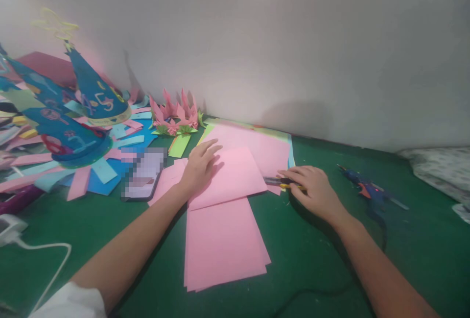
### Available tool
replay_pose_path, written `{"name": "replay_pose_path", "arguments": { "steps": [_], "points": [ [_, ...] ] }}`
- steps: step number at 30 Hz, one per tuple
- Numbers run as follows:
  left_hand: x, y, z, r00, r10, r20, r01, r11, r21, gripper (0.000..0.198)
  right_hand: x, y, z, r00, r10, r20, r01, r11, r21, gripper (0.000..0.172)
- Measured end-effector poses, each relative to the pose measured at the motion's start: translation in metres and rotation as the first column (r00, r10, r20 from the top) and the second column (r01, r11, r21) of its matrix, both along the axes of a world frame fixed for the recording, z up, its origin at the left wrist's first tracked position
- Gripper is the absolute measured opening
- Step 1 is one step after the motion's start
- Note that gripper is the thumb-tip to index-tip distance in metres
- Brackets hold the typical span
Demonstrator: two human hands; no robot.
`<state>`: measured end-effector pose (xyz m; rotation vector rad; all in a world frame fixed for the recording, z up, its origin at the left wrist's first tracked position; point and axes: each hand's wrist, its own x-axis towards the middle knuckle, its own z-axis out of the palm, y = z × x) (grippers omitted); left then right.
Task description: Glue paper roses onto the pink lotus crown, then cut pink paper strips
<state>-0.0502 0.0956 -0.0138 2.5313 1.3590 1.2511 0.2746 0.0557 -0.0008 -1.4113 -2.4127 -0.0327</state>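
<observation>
Pink paper [237,176] lies just right of the phone [145,176], the person's left hand [199,165] resting on it loosely spread, while farther right of that phone the right hand [314,189] touches a yellow-handled tool [278,181], whether clamped on it one cannot tell.

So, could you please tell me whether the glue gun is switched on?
The glue gun seems on: a red light glows on its body.

Left grip [198,167] palm-down (fingers [210,145] parted), right grip [311,190] loosely curled, forearms [135,239] outstretched
</observation>
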Motion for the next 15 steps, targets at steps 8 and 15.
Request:
{"name": "replay_pose_path", "arguments": {
  "steps": [8,15],
  "points": [
    [0.015,-0.016,0.002,0.890,-0.371,-0.265,0.284,0.906,-0.312,0.035,-0.002,0.002,-0.014,0.993,0.109,-0.046,-0.113,0.988,-0.102,0.028],
    [0.012,-0.019,0.000,0.853,-0.415,-0.317,0.229,0.843,-0.487,0.046,0.001,0.002,-0.014,0.979,0.187,-0.084,-0.197,0.972,-0.129,0.030]
  ]
}}
